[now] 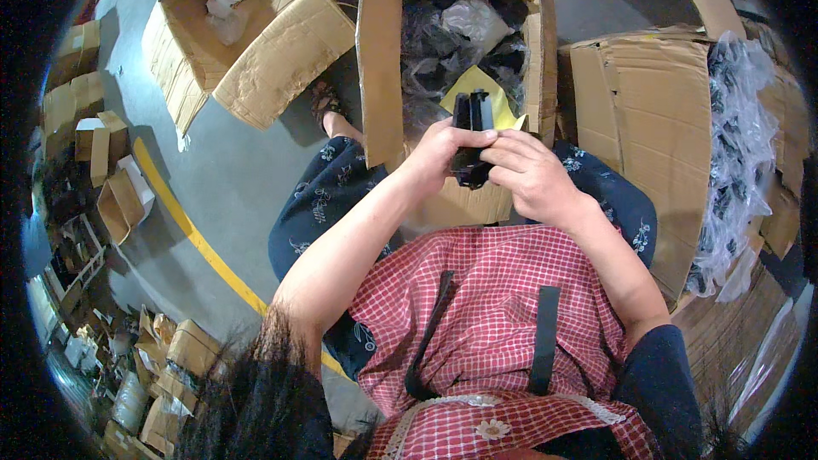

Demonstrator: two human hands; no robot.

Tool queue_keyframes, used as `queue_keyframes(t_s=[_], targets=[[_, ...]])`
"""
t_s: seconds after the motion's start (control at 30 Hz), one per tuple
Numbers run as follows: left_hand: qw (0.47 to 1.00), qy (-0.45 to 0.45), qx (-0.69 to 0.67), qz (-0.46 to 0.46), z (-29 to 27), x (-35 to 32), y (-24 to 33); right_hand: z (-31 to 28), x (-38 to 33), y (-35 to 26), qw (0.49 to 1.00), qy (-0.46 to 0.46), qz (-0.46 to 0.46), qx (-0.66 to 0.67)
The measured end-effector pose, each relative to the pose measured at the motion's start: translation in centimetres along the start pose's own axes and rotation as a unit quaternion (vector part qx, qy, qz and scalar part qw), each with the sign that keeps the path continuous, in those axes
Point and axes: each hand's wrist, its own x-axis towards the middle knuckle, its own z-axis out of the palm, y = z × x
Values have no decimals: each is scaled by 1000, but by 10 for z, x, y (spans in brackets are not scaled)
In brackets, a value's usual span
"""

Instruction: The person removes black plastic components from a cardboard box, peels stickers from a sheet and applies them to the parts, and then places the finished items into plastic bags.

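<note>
A small black plastic part [471,116] is held upright over the open cardboard box [380,51] in front of my knees. My left hand [440,152] grips it from the left side. My right hand [532,175] closes on its lower end from the right. Behind the part lies a yellow sheet [492,85] on top of clear bags of dark parts [443,34] that fill the box. A red checked apron [494,307] covers my lap.
A second open box [247,43] with white wrapping stands at the back left. A large box [648,128] with bagged black parts [737,145] stands on the right. A yellow line [196,238] crosses the grey floor. Small cartons [111,187] are piled at the far left.
</note>
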Motion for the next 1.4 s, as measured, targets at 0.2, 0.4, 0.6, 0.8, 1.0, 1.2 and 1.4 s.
queue_keyframes(t_s=[0.2, 0.4, 0.6, 0.8, 1.0, 1.2, 1.4], targets=[[979, 165, -52, 106, -36, 26, -6, -10, 21, 20, 899, 189, 183, 350], [945, 189, -165, 207, -35, 18, 44, 135, 32, 141, 861, 91, 492, 85], [936, 208, -137, 248, -44, 8, 50, 179, 32, 128, 750, 107, 577, 306], [951, 148, -211, 172, -56, 15, 51, 187, 31, 59, 826, 64, 398, 394], [945, 159, -250, 142, -48, 16, 52, 185, 48, 77, 906, 12, 284, 314], [940, 189, -213, 187, -48, 14, 56, 177, 47, 171, 874, -56, 482, -3], [941, 201, -216, 163, -36, 5, 66, 194, 60, 189, 849, -168, 500, -7]])
